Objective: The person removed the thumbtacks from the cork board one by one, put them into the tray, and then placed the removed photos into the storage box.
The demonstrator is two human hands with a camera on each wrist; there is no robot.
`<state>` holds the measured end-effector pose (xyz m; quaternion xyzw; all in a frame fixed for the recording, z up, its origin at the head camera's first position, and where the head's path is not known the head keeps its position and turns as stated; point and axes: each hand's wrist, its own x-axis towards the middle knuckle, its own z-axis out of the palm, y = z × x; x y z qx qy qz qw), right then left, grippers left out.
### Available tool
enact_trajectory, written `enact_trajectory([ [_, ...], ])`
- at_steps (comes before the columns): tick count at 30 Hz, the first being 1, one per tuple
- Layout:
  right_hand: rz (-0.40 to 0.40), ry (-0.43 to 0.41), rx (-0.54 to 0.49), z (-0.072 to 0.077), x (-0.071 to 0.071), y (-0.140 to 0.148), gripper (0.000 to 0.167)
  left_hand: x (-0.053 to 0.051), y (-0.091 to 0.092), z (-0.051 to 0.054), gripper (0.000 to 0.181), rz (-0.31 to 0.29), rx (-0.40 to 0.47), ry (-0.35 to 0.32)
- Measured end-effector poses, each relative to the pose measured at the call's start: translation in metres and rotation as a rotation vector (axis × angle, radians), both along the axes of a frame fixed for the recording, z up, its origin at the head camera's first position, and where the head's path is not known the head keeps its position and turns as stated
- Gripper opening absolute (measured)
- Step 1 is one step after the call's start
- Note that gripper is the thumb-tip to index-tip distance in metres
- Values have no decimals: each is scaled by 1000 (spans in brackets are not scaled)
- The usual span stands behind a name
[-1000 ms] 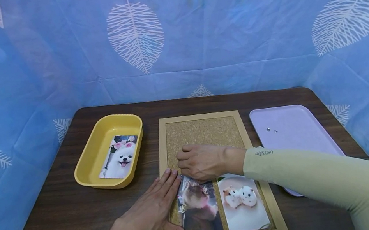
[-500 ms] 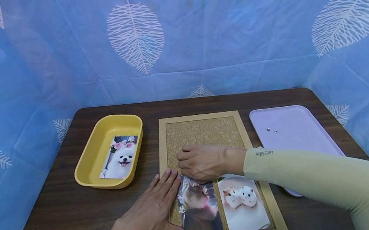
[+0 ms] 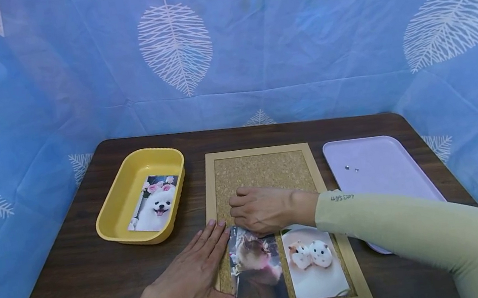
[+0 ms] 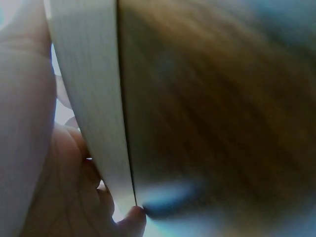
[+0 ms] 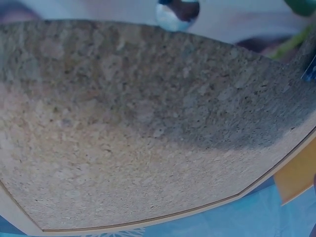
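A framed cork board point(image 3: 262, 171) lies on the table. My left hand point(image 3: 192, 270) rests on its left rim with fingers extended, beside the photo of a brown furry animal point(image 3: 258, 268). In the left wrist view, the hand point(image 4: 61, 182) lies along the pale wooden rim point(image 4: 91, 74). My right hand point(image 3: 266, 209) is over that photo's top edge, knuckles bent; its fingertips and anything under them are hidden. Right of it lies a photo of two hamsters point(image 3: 315, 265). The right wrist view shows a shiny round pin head point(image 5: 177, 15) at a photo's edge.
At left, a yellow tub point(image 3: 109, 220) holds a photo of a white dog point(image 3: 157, 206). A lilac tray point(image 3: 379, 170) at right bears a few tiny shiny pieces point(image 3: 352, 169). Blue cloth with white leaves hangs behind the dark wood table point(image 3: 77, 273).
My left hand has slid slightly left, its fingertips drawing back from the photo's edge. The right hand stays in place over the photo's top.
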<state>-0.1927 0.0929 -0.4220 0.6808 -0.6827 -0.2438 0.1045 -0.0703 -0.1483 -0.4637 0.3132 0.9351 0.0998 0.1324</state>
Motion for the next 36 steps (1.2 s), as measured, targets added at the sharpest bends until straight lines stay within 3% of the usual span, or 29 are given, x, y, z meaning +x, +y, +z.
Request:
enact_trajectory([
  [9, 8, -3, -9, 2, 0, 0, 25, -1, 1, -1, 138, 4, 1, -9],
  [26, 88, 72, 0, 5, 1, -1, 26, -1, 2, 0, 140, 9, -5, -5],
  [36, 43, 8, -3, 8, 0, 2, 23, 0, 4, 5, 141, 12, -32, 3],
])
